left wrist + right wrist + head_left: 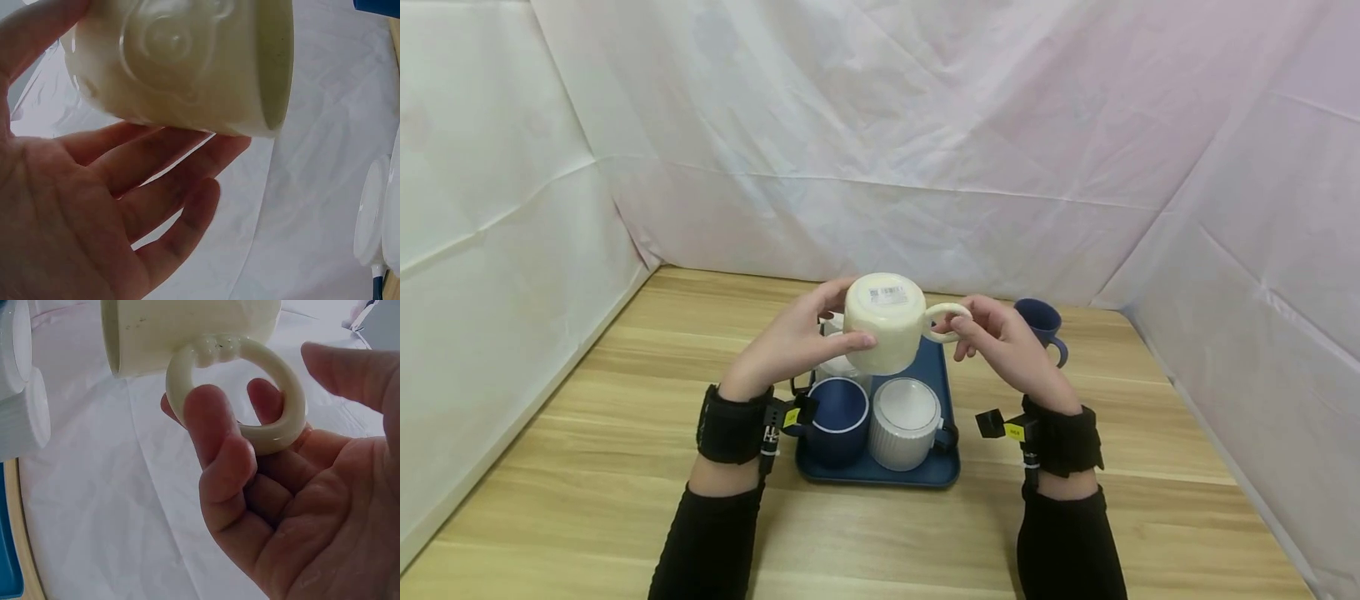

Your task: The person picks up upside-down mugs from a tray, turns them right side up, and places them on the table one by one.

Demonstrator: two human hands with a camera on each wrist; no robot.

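Head view: the cream mug [887,321] hangs tipped over the tray [942,367], base toward the camera; left hand [790,342] cups its body, right hand [1007,346] pinches the ring handle, steadying it.

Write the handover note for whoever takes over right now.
Left hand: grips the body of the cream mug, held in the air, base toward the camera.
Right hand: fingers curled round the mug's ring handle.
Below: blue tray with a dark blue mug and a white ribbed mug; another blue mug stands on the table beyond.
Done: cream mug lifted.
Left: setting it down.
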